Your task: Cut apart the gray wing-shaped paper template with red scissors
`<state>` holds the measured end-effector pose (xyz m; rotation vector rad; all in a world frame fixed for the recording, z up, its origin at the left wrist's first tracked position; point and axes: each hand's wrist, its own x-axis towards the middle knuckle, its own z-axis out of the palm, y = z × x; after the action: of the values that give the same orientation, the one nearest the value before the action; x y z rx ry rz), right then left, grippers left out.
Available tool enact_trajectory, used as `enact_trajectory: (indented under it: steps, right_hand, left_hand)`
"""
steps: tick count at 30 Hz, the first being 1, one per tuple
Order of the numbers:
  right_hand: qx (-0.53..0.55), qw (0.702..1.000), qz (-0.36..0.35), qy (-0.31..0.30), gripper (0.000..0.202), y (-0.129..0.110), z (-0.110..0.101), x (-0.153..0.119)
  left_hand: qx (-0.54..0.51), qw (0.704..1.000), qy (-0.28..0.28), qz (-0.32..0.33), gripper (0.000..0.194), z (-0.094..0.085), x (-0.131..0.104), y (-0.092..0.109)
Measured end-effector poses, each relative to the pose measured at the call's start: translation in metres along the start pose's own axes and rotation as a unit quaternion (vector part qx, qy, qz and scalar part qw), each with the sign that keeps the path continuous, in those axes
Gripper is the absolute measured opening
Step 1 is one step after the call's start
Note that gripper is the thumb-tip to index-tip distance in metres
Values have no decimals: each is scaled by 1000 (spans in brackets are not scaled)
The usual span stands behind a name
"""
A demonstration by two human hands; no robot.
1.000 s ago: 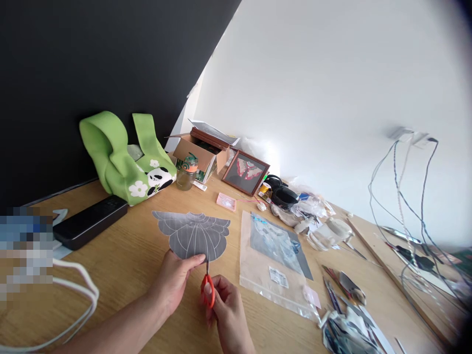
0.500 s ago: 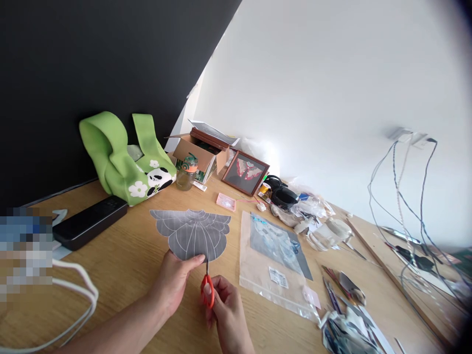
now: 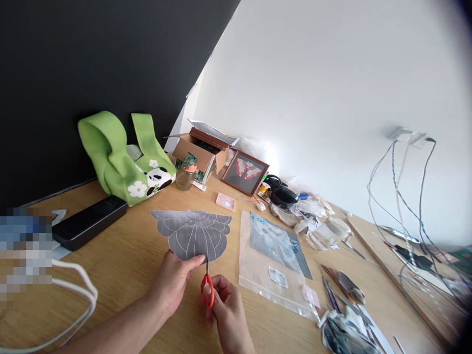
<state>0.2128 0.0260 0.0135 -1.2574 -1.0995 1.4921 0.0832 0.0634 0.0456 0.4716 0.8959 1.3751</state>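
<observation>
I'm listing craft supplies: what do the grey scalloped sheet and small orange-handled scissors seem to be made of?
The grey scalloped sheet looks like matte paper or card, flat and thin-edged; stiff fabric is possible. The small orange-handled scissors seem to have smooth plastic handles, given their bright, even colour; the slim blades are probably metal, though little shows.

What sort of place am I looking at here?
Likely a craft worktable, whether home or studio I can't tell: red-handled scissors at a grey petal-patterned sheet, and a framed butterfly picture further back.

Red scissors (image 3: 207,279) at scalloped grey paper (image 3: 196,233)
</observation>
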Motion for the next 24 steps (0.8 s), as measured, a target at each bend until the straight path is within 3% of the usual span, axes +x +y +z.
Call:
enact_trajectory:
  steps: [12, 24]
  right_hand:
    - [-13, 1000, 5, 8, 53, -1, 0, 0]
    - [-7, 1000, 3, -6, 48, -1, -2, -3]
  left_hand:
    - [-14, 1000, 23, -6, 37, -1, 1, 4]
    - [-4, 999, 43, -15, 43, -3, 2, 3]
